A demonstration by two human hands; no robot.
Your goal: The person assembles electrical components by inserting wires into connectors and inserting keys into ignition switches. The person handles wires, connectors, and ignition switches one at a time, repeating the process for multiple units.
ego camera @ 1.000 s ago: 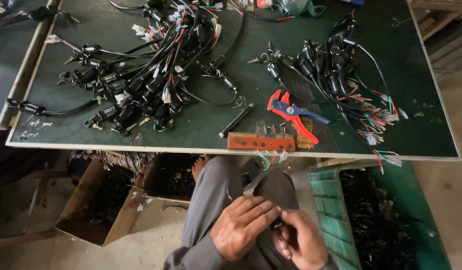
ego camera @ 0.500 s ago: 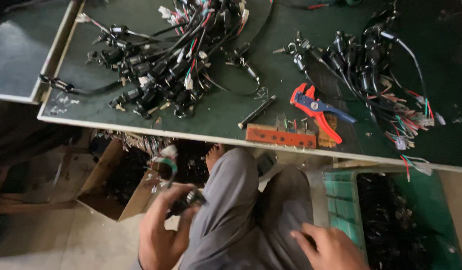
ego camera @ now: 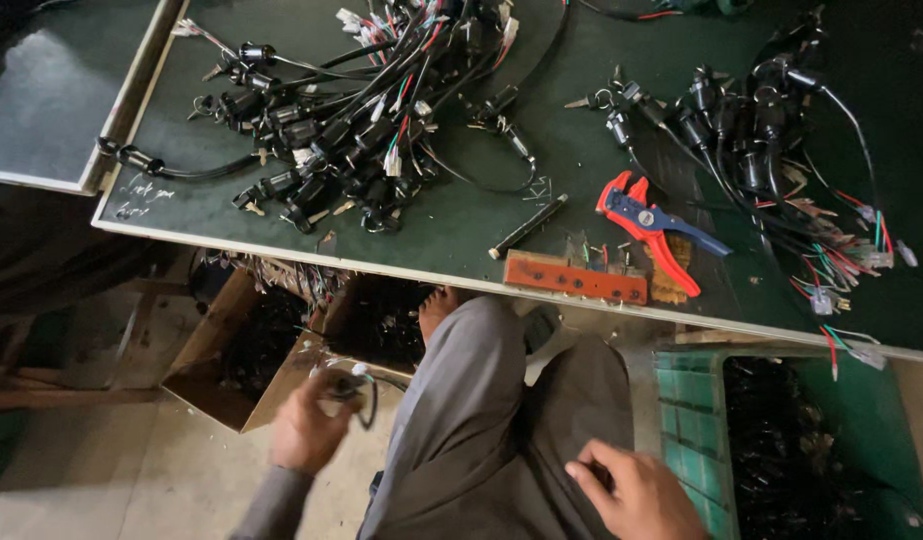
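My left hand (ego camera: 306,428) is low at my left side, closed around a small black switch part with short wires (ego camera: 349,386), just over the open cardboard box (ego camera: 217,352) under the table. My right hand (ego camera: 636,493) rests on my right thigh on the grey trousers (ego camera: 481,420), fingers spread, holding nothing I can see. Both hands are below the front edge of the dark green worktable (ego camera: 451,225).
On the table lie a big heap of black wired switches (ego camera: 351,120), a second heap at the right (ego camera: 751,130), red-and-blue wire strippers (ego camera: 651,228), an orange jig block (ego camera: 573,277) and a black rod (ego camera: 527,226). A green crate (ego camera: 781,440) of black parts stands at my right.
My hands were together on my lap. The left hand then carried a wired part out to the left toward the cardboard box; the right stayed on my thigh. The view tilted left.
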